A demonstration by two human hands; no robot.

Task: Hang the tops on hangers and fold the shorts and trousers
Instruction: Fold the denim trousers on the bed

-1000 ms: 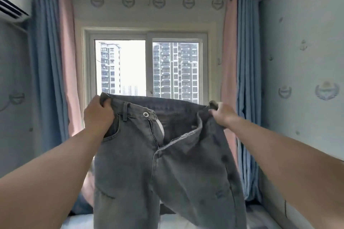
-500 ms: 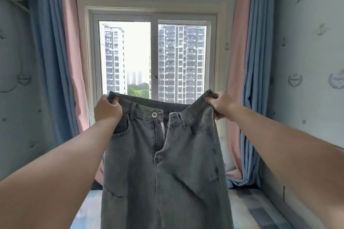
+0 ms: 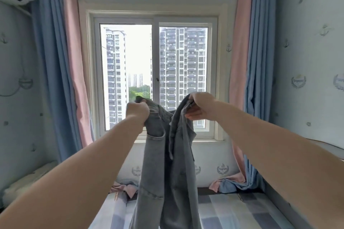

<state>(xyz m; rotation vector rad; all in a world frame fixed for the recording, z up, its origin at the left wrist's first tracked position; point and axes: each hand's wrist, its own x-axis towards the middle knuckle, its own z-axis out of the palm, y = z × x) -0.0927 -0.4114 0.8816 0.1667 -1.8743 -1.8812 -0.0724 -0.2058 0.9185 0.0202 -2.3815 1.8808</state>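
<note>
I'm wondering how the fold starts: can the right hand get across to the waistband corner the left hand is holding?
Probably yes. The right hand and left hand both grip the jeans close together in mid-air, with only slack denim between them.

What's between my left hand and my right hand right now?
In the head view, only the bunched, sagging waistband of the grey jeans spans from the left hand to the right hand; both grip it.

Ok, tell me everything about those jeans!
The jeans are faded grey-blue denim, with a pocket opening showing. They hang upright in the air, waist on top, sides drawn close so the fabric bunches. The left hand and right hand each grip the waistband. The legs drop toward the checked bed.
</note>
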